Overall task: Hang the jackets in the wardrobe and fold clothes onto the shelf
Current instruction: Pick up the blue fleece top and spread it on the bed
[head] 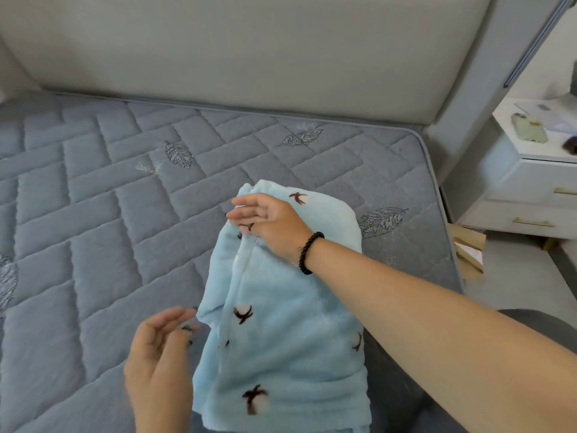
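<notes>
Garment: light blue fleece piece (281, 332) with brown-and-white cotton-boll print, lying on the mattress near its right edge, running from my lap toward the headboard. Folded lengthwise; a long fold edge runs down its left side.
Garment, far end: rounded and doubled over, sits just past my right hand.
Right hand (268, 223): reaches across from the right, resting on the upper part of the fleece. Fingers straight and spread, pointing left, palm down; nothing is pinched that I can see.
Right wrist: black bead bracelet (309, 253) around it.
Left hand (159, 360): hovers at the lower left edge of the fleece, motion-blurred. Fingers loosely extended, tips just beside the fabric edge; I cannot tell whether they touch it. Not gripping anything.
Mattress (93, 214): grey-blue, quilted in a slanted brick pattern with stitched leaf motifs.
Headboard (234, 48): pale grey padded panel standing behind the mattress.
Nightstand (530, 182): white, to the right of the bed, 2 drawers with gold handles; small items on top, too blurred to name.
Floor by the bed: a brown cardboard piece (468, 254) between mattress and nightstand.
Lower right: my dark grey clothing (399, 385) under the fleece's near end.
</notes>
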Demonstrator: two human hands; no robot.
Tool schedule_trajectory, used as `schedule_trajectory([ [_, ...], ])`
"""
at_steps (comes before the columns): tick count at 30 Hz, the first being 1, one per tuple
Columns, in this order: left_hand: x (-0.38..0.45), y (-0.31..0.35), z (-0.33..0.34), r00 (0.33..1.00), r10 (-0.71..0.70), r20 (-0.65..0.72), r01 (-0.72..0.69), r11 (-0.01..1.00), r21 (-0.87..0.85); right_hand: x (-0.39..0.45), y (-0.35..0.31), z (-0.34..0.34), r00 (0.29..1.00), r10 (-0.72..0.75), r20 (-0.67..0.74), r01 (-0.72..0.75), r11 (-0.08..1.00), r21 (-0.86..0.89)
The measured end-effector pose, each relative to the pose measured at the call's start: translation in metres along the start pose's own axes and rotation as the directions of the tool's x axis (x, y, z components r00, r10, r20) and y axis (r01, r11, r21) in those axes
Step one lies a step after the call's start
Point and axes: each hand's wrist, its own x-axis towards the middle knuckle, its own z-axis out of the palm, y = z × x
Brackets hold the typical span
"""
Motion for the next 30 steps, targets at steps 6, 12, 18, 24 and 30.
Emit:
schedule_trajectory([
  [6,-0.002,0.032,0.084,0.851,0.301,0.429,-0.484,0.767,0.421,-0.011,-0.023,-0.050,0.964,-0.075,-0.256,0.163,0.926,0.340],
  [12,0.011,-0.025,0.101,0.923,0.172,0.345,-0.372,0.633,0.679,-0.056,0.023,-0.100,0.832,-0.018,-0.555,-0.044,0.994,-0.099],
  [18,0.025,-0.026,0.085,0.980,-0.070,0.188,-0.069,0.763,0.643,-0.097,0.081,-0.081,0.857,0.466,-0.219,-0.345,0.835,0.428],
  [24,0.039,-0.005,0.074,0.907,-0.282,0.313,0.119,0.883,0.453,-0.106,0.090,-0.072,0.910,0.412,-0.038,-0.332,0.781,0.529],
  [30,0.034,0.018,0.066,0.656,-0.547,0.519,0.458,0.836,0.302,-0.110,0.077,-0.081,0.930,0.356,-0.095,-0.265,0.825,0.499],
])
